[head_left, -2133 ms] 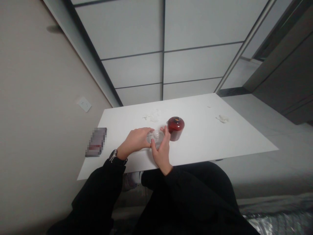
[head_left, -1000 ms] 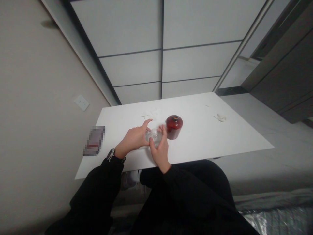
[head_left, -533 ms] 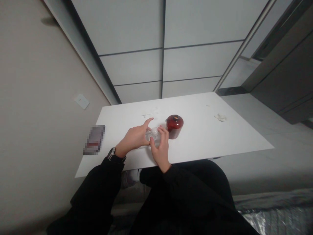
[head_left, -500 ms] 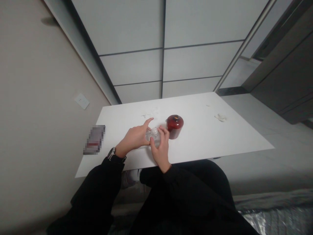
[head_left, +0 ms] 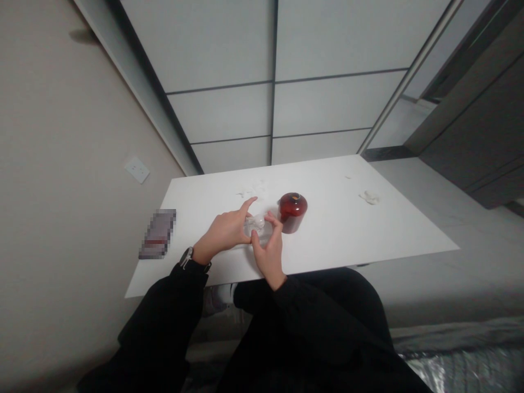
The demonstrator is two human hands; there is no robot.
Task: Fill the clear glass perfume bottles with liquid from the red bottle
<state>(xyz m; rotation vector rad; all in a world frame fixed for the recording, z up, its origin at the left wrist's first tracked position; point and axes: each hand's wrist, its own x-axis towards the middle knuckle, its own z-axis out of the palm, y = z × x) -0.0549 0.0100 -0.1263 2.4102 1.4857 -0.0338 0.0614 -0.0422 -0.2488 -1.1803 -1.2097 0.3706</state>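
Note:
A small clear container [head_left: 263, 233] with a whitish round top sits low over the white table, between my two hands. My left hand [head_left: 226, 231], with a watch at the wrist, grips its left side, the index finger stretched out past it. On the container's right side, my right hand [head_left: 270, 248] has its thumb and fingers curved around it. The container's lower part is partly hidden by my fingers. Just right of my right hand stands a dark red, glossy bottle [head_left: 292, 213], upright with an opening at its top.
The white table [head_left: 352, 224] carries a blurred-out flat item [head_left: 158, 234] at its left edge. Whitish scraps [head_left: 369, 197] lie at the right, and more scraps [head_left: 245, 193] lie beyond my hands. A wall stands at the left, pale panels behind.
The container's round top has shifted and tilted slightly between my hands. My right fingers have moved a little; my left hand has stayed nearly still.

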